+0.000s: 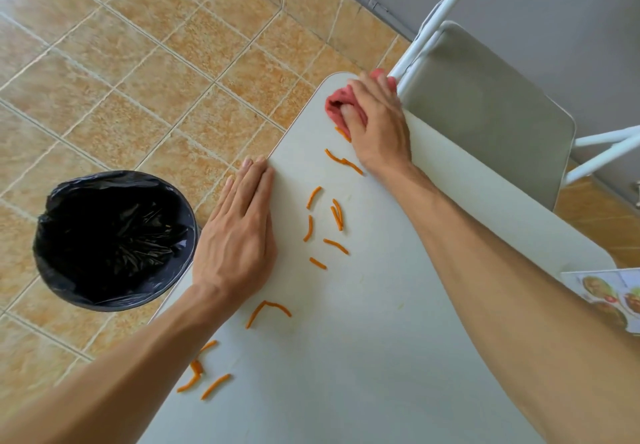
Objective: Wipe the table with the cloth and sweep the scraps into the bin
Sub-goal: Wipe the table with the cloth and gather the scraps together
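Note:
A pale grey table fills the middle of the head view. Several thin orange scraps lie scattered across it, from the far corner down to its near left edge. At the far corner my right hand presses a bunched pink cloth onto the tabletop, fingers curled over it. My left hand lies flat, fingers together, on the table's left edge and holds nothing. Beside that edge, on the floor, stands a round bin lined with a black bag.
A white-framed folding chair with a grey seat stands against the table's right side. A printed sheet with food pictures lies at the table's right edge. Tan floor tiles surround the bin.

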`<move>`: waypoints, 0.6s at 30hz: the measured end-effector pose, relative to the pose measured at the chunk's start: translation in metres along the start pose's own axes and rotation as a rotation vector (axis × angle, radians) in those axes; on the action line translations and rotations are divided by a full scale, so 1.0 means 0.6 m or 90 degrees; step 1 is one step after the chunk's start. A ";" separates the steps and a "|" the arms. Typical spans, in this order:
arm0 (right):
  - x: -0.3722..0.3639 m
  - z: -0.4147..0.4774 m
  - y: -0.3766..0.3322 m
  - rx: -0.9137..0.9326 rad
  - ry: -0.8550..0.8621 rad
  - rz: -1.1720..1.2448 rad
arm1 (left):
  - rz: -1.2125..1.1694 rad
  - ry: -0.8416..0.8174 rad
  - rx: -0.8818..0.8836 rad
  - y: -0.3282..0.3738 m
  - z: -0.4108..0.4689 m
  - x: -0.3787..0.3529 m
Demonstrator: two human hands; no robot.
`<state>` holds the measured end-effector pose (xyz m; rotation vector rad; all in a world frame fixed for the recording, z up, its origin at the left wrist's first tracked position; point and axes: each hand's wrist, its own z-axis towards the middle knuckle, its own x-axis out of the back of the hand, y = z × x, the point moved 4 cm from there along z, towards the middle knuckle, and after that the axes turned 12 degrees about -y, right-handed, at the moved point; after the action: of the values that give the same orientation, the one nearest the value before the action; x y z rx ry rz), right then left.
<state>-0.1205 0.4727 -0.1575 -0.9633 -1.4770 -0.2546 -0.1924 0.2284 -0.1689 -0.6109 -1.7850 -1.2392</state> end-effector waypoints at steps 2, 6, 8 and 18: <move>-0.016 -0.015 -0.030 0.051 -0.039 0.006 | 0.003 0.000 0.005 -0.001 0.002 0.000; -0.046 -0.066 -0.078 0.173 -0.112 0.015 | -0.002 0.004 -0.002 -0.001 0.003 0.000; -0.059 -0.096 -0.098 0.207 -0.135 0.005 | -0.004 0.008 -0.008 0.000 0.002 0.000; -0.011 -0.066 0.000 0.014 0.038 0.031 | -0.002 0.017 -0.001 0.000 0.003 0.000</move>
<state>-0.0929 0.4433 -0.1562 -0.9657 -1.3970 -0.2293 -0.1934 0.2301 -0.1691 -0.5905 -1.7643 -1.2450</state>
